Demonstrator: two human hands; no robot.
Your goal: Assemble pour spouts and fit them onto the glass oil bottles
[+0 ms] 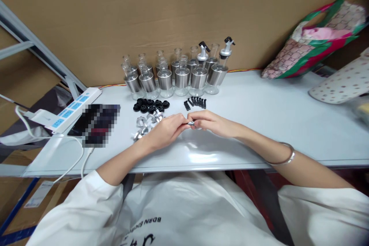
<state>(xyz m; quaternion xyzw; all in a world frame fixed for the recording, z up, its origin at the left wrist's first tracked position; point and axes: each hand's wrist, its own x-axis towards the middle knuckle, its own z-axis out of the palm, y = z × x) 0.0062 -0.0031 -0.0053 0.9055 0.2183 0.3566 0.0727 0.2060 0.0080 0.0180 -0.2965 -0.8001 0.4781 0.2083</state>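
My left hand [168, 128] and my right hand [215, 123] meet over the front middle of the table, fingers closed in a pinch. Between their fingertips is a small silver pourer spout [191, 123], mostly hidden, with a dark sliver at its left end. Just beyond the fingers lie several small black levers [197, 102] in a row. Past my left hand there is a cluster of black stoppers [151, 105]. Loose silver-and-white spout parts [147, 126] lie beside my left wrist, partly covered by it.
Behind stand two rows of glass bottles [165, 80] with steel sleeves; two at the right carry silver pourers [226, 48] with black levers. At left are a power strip [76, 109], a blurred-out phone [100, 125] and white cables. A patterned bag [305, 48] sits back right on the table [288, 123].
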